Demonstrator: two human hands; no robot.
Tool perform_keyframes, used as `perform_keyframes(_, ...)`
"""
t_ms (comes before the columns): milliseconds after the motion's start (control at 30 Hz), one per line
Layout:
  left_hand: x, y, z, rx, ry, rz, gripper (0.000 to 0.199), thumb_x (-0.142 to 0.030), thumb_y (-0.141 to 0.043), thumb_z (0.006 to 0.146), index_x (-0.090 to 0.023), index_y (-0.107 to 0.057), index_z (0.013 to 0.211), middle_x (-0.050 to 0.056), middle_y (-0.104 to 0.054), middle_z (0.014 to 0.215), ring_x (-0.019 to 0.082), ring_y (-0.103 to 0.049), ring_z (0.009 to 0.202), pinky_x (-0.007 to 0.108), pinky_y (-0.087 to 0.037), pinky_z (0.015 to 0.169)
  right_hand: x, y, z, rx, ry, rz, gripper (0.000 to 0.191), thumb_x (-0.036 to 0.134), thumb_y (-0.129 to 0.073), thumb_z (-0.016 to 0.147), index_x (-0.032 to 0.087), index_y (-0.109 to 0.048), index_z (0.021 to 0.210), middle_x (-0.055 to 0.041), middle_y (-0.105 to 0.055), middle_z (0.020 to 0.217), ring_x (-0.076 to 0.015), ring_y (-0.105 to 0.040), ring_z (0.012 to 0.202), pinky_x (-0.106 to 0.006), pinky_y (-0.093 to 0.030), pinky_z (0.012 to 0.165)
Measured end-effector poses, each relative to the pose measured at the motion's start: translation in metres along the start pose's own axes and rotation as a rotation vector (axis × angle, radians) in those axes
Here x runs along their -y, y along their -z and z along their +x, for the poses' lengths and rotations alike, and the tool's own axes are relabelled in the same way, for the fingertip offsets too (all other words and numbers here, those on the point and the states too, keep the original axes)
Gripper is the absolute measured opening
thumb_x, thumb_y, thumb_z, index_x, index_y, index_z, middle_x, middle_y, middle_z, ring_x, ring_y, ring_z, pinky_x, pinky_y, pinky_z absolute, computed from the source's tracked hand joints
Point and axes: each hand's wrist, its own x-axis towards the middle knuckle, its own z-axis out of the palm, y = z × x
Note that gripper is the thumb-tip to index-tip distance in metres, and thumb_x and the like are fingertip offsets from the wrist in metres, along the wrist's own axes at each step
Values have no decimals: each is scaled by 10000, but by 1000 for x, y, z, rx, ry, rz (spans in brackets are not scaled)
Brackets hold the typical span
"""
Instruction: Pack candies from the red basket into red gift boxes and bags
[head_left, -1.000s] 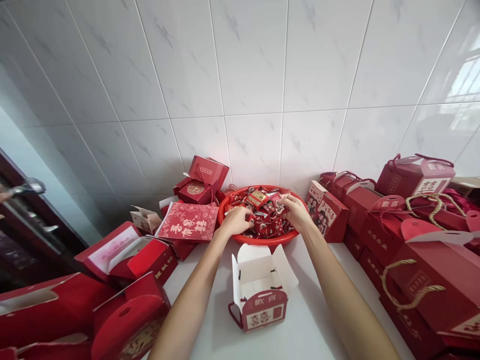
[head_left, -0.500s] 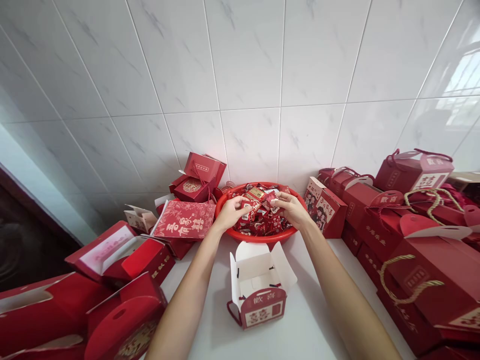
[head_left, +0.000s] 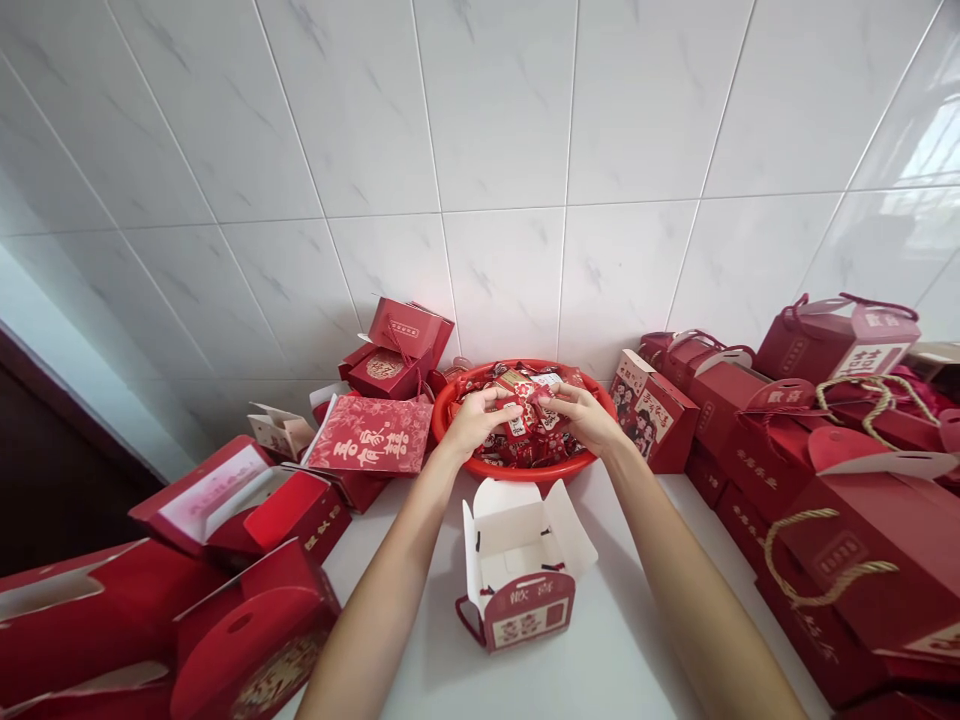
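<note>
Over a red basin (head_left: 525,474) full of red wrapped candies (head_left: 534,450), my left hand (head_left: 480,420) pinches a red candy packet (head_left: 517,412) between thumb and fingers. My right hand (head_left: 581,415) is closed at the basin's right half, its fingertips on red wrappers; which piece it grips is hard to make out. The two hands are close together. In front of the basin stands an open box (head_left: 525,600), red outside and white inside, with its flaps up. Its white floor shows between the flaps.
Open red boxes (head_left: 262,640) and a flat red bag (head_left: 371,435) crowd the left. Red boxes with rope handles (head_left: 847,540) are stacked on the right, with a patterned box (head_left: 652,410) beside the basin. A tiled wall (head_left: 502,280) rises behind the white table (head_left: 592,640).
My hands have come closer together over the basin, and a red packet now shows between the left fingers. The view has shifted slightly.
</note>
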Motion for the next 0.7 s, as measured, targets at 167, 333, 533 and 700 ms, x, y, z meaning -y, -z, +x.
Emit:
perform_keyframes(167, 5, 3, 2, -8, -80, 108, 476, -431, -897, 546, -148, -740, 894, 50, -754, 876, 209, -681, 861, 356, -538, 850, 1, -3, -1, 19, 21, 34, 429, 433, -925, 501, 202, -601, 661, 30, -561, 726, -151, -570, 747, -336, -592, 652)
perform_keyframes(333, 8, 3, 5, -17, -99, 107, 490, -447, -895, 551, -149, -770, 918, 72, -779, 931, 250, -697, 921, 382, -539, 886, -1, -2, 0, -18, 32, -1, 402, 385, -924, 503, 207, -613, 685, 26, -615, 724, -141, -590, 702, -275, -521, 602)
perform_keyframes(533, 12, 4, 5, -201, -145, 51, 476, -456, -859, 604, -157, -767, 962, 75, -779, 1004, 247, -704, 937, 360, -546, 857, -2, 3, 2, -89, 84, 68, 394, 391, -903, 501, 214, -635, 730, 22, -669, 729, -121, -564, 627, -245, -419, 547)
perform_keyframes(700, 13, 6, 5, -273, -137, 34, 483, -434, -852, 616, -140, -764, 989, 54, -765, 883, 185, -673, 751, 303, -543, 707, 2, 1, -2, -2, 77, 36, 377, 383, -891, 517, 216, -674, 775, 13, -700, 779, -134, -596, 691, -244, -422, 578)
